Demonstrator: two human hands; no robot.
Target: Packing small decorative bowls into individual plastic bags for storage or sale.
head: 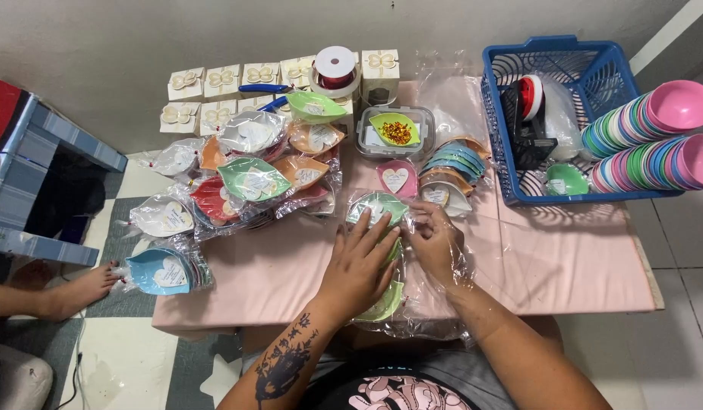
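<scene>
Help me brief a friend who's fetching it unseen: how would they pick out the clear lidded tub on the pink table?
Start at the blue basket at the right of the pink table. Just left of it stands the clear lidded tub, in front of a cream gift box by the wall. It alone is a transparent rectangular box, with a lime leaf-shaped dish of red and yellow bits showing at its top.

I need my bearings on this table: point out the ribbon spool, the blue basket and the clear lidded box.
ribbon spool (335,67), head view, on its white top disc.
blue basket (494,144), head view, on its left wall.
clear lidded box (370,146), head view, on the lid's lower left corner.
</scene>
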